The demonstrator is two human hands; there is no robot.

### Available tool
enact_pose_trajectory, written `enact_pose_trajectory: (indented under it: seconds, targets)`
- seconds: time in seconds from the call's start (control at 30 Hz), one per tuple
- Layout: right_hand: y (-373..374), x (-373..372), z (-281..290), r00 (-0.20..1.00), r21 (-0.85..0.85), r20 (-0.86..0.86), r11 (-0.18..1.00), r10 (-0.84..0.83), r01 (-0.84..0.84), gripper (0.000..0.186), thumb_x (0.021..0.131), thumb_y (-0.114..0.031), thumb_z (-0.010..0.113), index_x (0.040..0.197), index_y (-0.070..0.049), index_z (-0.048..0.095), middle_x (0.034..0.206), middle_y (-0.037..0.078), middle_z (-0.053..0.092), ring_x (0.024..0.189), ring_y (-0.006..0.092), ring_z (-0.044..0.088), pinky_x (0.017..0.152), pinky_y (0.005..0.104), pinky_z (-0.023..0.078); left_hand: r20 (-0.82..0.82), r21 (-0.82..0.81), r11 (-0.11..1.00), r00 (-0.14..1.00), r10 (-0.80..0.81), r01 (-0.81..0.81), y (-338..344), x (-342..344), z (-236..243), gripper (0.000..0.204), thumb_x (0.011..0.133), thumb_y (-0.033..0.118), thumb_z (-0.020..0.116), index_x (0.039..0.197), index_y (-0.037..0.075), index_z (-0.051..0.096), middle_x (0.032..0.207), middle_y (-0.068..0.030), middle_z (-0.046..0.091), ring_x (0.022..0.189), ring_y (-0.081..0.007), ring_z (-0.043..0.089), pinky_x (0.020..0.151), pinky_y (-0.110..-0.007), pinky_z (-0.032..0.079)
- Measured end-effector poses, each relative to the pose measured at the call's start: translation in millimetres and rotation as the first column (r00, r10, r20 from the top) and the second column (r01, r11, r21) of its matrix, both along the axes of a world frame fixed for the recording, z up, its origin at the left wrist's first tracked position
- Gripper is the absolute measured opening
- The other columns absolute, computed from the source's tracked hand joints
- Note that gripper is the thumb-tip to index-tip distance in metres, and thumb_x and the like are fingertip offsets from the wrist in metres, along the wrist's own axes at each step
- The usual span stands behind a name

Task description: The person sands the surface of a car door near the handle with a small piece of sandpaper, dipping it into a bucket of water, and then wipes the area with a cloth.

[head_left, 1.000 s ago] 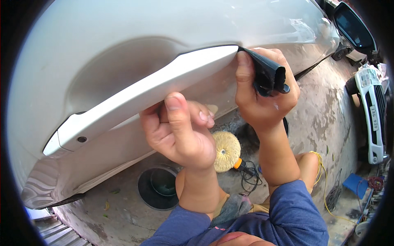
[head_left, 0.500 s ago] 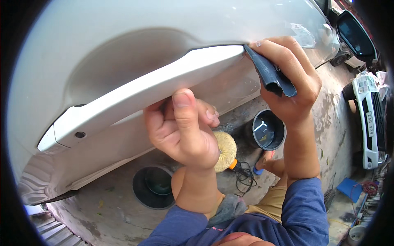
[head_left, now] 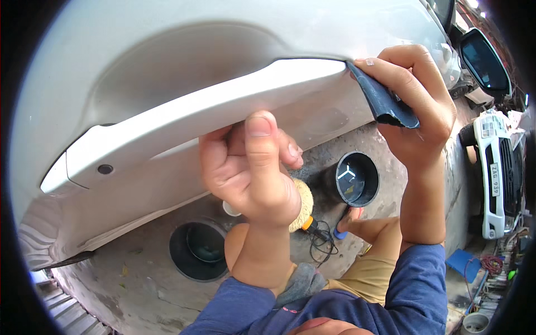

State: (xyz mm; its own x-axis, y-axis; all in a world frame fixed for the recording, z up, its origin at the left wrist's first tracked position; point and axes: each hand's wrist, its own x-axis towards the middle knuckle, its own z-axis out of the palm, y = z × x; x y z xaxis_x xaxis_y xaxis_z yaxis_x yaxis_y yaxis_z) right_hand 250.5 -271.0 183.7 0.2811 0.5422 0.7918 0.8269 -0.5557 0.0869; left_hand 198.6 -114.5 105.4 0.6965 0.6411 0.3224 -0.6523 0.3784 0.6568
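The white car door handle (head_left: 206,109) runs diagonally across the silver-white door. At its right end, my right hand (head_left: 421,111) pinches a folded dark sheet of sandpaper (head_left: 385,103), whose upper edge meets the handle's tip. A small clear droplet or chip sits on one of its fingers. My left hand (head_left: 251,167) is at the middle of the handle's lower edge, its fingers curled and partly hidden behind the handle. Its thumb points up in front.
Below are two black buckets (head_left: 198,273) (head_left: 357,204), a polisher with a fluffy yellowish pad (head_left: 304,209) and its coiled black cable (head_left: 322,245). A side mirror (head_left: 483,61) juts out at upper right. Another white vehicle's front (head_left: 494,173) and a blue flat piece (head_left: 463,265) lie rightward.
The view has shifted slightly. My right hand and the sandpaper appear a little farther right, still at the handle's right end. My left hand keeps its curled pose.
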Motion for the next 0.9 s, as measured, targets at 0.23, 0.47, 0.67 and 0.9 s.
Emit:
enact_pose_trajectory:
  seconds: [0.23,0.47,0.67,0.9]
  targets:
    - [-3.4,-1.5,15.0,1.0,-0.105,0.02,0.994,0.007,-0.005,0.04,0.063,0.003,0.075,0.104,0.004,0.075,0.091,0.014,0.064,0.078,0.0227,0.066,0.068,0.0282,0.052,0.025,0.005,1.0,1.0,-0.011,0.011,-1.3,0.4,2.3,0.017,0.105,0.018,0.058,0.115,0.005,0.056,0.056,-0.0008,0.047,0.047,-0.0094,0.045,0.044,-0.027,0.042]
    - [-0.8,-0.4,16.0,1.0,-0.104,0.001,0.995,0.007,-0.007,0.038,0.066,0.004,0.075,0.103,0.004,0.075,0.091,0.014,0.065,0.078,0.0232,0.067,0.068,0.0285,0.052,0.029,-0.016,1.0,1.0,-0.009,0.009,-2.1,2.6,0.6,0.017,0.105,0.019,0.059,0.114,0.005,0.056,0.057,-0.0004,0.046,0.047,-0.0092,0.045,0.044,-0.027,0.042]
    - [7.1,-1.5,19.1,1.0,-0.132,0.001,0.991,0.017,-0.017,0.038,0.066,0.006,0.073,0.103,0.005,0.074,0.09,0.014,0.065,0.079,0.0234,0.067,0.069,0.0284,0.052,0.02,-0.022,0.999,1.0,-0.024,0.025,-0.4,1.9,-2.3,0.016,0.105,0.018,0.06,0.115,0.006,0.057,0.059,-0.0002,0.048,0.048,-0.0091,0.045,0.044,-0.027,0.042]
    - [6.9,-1.6,10.8,1.0,-0.067,-0.013,0.998,0.013,-0.014,0.037,0.067,0.01,0.07,0.104,0.004,0.075,0.089,0.014,0.066,0.077,0.0235,0.067,0.068,0.0284,0.052,0.005,-0.02,1.0,1.0,-0.02,0.02,0.6,2.3,-3.8,0.016,0.105,0.018,0.059,0.115,0.006,0.057,0.057,-0.0004,0.047,0.047,-0.0089,0.044,0.044,-0.027,0.041]
